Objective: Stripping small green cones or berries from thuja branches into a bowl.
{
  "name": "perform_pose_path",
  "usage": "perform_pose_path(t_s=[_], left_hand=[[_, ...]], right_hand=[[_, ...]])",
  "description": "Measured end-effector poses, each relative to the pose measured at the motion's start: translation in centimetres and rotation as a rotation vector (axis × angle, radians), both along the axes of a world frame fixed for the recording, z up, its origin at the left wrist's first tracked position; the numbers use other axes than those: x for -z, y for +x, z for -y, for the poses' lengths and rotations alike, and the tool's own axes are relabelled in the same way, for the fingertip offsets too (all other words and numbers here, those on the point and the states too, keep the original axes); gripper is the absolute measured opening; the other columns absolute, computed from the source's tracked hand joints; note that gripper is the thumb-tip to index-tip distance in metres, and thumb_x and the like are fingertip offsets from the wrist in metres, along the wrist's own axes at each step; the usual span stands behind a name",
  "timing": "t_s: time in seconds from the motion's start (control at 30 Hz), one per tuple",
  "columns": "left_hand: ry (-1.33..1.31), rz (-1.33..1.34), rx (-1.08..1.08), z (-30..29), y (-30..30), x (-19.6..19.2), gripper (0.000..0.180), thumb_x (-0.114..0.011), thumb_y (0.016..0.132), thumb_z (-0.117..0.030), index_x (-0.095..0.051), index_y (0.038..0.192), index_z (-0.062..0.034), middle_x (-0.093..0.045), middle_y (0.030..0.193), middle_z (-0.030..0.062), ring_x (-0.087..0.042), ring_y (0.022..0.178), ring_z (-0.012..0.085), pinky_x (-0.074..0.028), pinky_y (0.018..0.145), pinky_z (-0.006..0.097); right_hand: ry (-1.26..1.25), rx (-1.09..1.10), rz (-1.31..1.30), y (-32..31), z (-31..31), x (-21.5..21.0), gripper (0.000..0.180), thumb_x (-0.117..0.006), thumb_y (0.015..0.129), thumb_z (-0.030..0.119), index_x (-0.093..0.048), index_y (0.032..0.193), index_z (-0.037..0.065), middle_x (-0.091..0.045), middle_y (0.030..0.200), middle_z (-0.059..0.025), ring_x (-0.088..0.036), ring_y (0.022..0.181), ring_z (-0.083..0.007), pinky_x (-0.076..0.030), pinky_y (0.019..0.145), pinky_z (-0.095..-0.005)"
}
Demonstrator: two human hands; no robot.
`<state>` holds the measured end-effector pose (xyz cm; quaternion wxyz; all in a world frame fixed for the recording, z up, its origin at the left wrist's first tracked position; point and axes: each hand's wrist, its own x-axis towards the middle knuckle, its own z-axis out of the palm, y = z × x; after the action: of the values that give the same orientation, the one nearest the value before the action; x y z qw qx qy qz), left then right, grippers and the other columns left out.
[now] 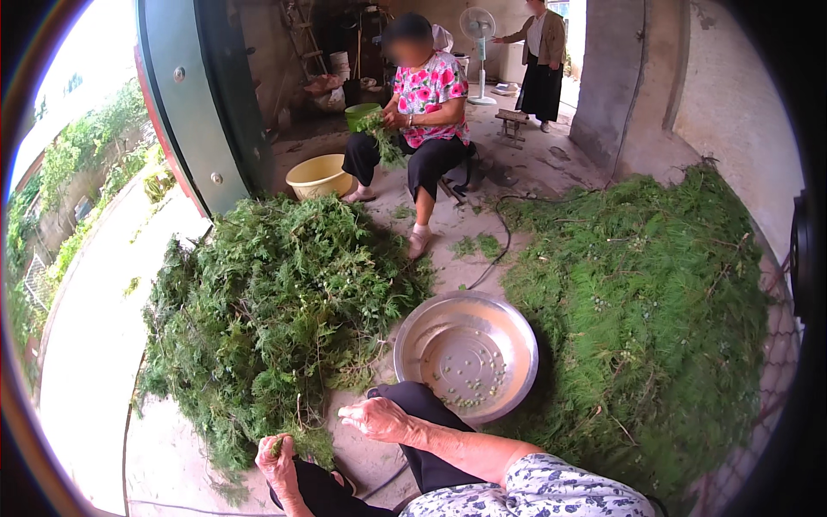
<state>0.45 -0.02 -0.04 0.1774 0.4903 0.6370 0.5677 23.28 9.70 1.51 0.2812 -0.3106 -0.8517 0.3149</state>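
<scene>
My left hand (pixel 277 463) is closed around an evergreen sprig (pixel 312 441), low in front of the left pile of cut branches (pixel 276 293). My right hand (pixel 376 420) hovers over my knee with its fingers curled together; whatever may be in them is too small to make out. Just beyond that hand, a wide metal basin (pixel 466 353) rests on the floor. Several small round green cones or berries (pixel 472 379) are scattered across its bottom, mostly toward the near side.
Another pile of green branches (pixel 637 319) spreads along the right wall. Ahead, a seated person (pixel 431 95) handles a sprig beside a yellow basin (pixel 319 177) and a green bucket (pixel 362 114). A black cable (pixel 500 250) crosses the floor. Farther back, someone stands by a fan (pixel 481 52).
</scene>
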Motion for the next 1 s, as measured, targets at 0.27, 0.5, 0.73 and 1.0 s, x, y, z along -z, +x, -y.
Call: perform_pose_path(t_s=[0.27,0.5,0.73,1.0], left_hand=[[-0.050,0.051,0.013,-0.05,0.27,-0.29,0.006,-0.065,0.075,0.003,-0.065,0.080,0.0004,-0.056,0.073,0.0023,-0.049,0.056,0.0076,-0.039,0.049,0.020],[-0.046,0.063,0.030,-0.04,0.16,0.15,0.006,-0.066,0.075,0.003,-0.065,0.080,0.0003,-0.057,0.074,0.0024,-0.051,0.061,0.0075,-0.040,0.052,0.019],[-0.065,0.109,0.024,0.08,0.08,0.21,0.006,-0.067,0.075,0.002,-0.064,0.079,0.0002,-0.058,0.075,0.0025,-0.052,0.062,0.0083,-0.042,0.053,0.020],[-0.067,0.066,0.028,-0.11,0.23,-0.14,0.004,-0.066,0.075,0.002,-0.064,0.078,0.0002,-0.056,0.073,0.0030,-0.052,0.061,0.0083,-0.041,0.052,0.020]], right_hand=[[0.019,0.024,-0.021,-0.12,-0.02,0.69,0.017,-0.052,0.085,0.019,-0.057,0.091,0.004,-0.062,0.077,-0.0171,-0.060,0.075,-0.0359,-0.048,0.060,-0.0428],[0.024,0.016,-0.009,-0.15,-0.05,0.76,0.017,-0.052,0.085,0.020,-0.057,0.091,0.005,-0.061,0.077,-0.0174,-0.060,0.074,-0.0360,-0.048,0.060,-0.0427],[0.007,0.006,0.008,-0.25,-0.01,0.51,0.017,-0.051,0.086,0.021,-0.056,0.090,0.005,-0.061,0.076,-0.0174,-0.060,0.074,-0.0361,-0.048,0.061,-0.0430],[0.009,0.011,0.008,-0.20,-0.11,0.41,0.017,-0.052,0.085,0.020,-0.056,0.089,0.005,-0.061,0.075,-0.0172,-0.060,0.073,-0.0359,-0.047,0.060,-0.0427]])
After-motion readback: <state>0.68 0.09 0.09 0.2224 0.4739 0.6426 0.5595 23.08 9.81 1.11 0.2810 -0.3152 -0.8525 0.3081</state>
